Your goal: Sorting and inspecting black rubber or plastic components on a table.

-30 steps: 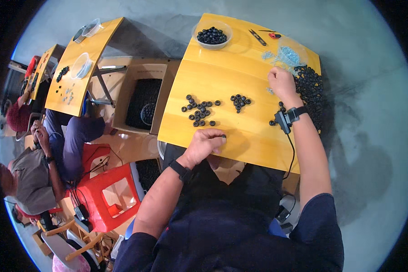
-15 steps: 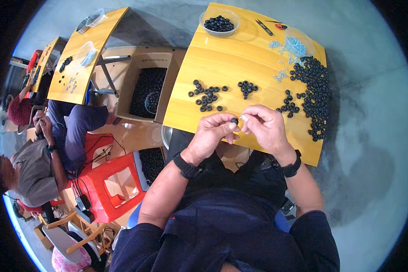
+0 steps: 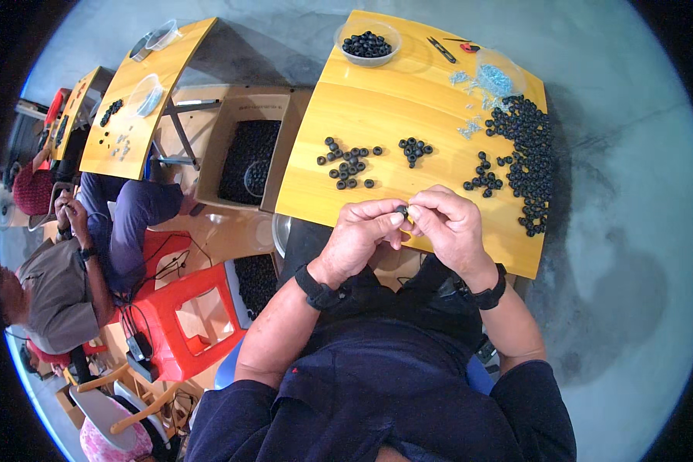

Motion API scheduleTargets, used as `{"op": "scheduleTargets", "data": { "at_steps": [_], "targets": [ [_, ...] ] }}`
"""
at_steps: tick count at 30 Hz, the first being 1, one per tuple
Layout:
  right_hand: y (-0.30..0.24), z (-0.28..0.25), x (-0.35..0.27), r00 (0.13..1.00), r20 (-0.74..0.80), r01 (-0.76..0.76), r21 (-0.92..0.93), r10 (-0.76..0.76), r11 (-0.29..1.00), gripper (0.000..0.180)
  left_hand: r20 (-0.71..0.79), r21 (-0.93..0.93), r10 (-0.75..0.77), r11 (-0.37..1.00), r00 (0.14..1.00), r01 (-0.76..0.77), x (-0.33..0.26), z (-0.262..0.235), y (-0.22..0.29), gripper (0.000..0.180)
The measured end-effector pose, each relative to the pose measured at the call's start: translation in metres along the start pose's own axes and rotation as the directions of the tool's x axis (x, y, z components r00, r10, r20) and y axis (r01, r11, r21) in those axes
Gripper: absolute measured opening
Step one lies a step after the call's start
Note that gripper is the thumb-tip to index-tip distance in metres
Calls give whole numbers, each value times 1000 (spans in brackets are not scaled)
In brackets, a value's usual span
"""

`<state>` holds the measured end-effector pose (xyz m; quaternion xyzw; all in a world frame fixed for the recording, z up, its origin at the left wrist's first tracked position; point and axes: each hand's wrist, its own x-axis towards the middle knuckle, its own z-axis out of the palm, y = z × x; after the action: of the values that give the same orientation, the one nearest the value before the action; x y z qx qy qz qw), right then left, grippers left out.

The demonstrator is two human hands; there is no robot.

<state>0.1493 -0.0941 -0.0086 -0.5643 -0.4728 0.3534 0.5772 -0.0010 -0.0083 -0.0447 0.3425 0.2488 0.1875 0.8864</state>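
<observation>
My left hand (image 3: pixel 362 235) pinches a small round black part (image 3: pixel 401 209) between thumb and forefinger, just above the table's near edge. My right hand (image 3: pixel 453 227) meets it from the other side, its thumb and forefinger closed against the part. Whatever those right fingertips hold is too small and covered to make out. Beyond my hands, similar black parts with holes lie in a loose group (image 3: pixel 348 166) on the left and a smaller cluster (image 3: pixel 414 149) in the middle. To the right, another few (image 3: pixel 483 182) lie beside a large spread of them (image 3: pixel 530 146).
The yellow table (image 3: pixel 393 96) carries a clear bowl of black parts (image 3: pixel 367 45), a tipped tub of pale blue pieces (image 3: pixel 494 79) and black snips (image 3: pixel 442 50). On the left are a cardboard box (image 3: pixel 209 173), a red stool (image 3: pixel 158 339) and a seated co-worker (image 3: pixel 61 289).
My right fingertips, which held a tiny pale piece slightly apart from the black part, have closed in on it. My view has shifted slightly.
</observation>
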Motion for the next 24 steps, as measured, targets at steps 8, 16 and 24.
{"op": "scheduleTargets", "data": {
  "at_steps": [8,16,24],
  "targets": [
    [-1,1,-2,996,43,85,-147,-79,985,10,-2,-36,38,999,999,-38,-2,-1,-5,21],
    [-6,-2,-1,957,133,289,-372,-257,882,23,33,-140,33,990,999,-28,-1,1,-4,20],
    [-15,-7,1,943,271,274,-294,-195,916,20,258,67,-127,991,958,113,-4,-14,16,15]
  ]
}}
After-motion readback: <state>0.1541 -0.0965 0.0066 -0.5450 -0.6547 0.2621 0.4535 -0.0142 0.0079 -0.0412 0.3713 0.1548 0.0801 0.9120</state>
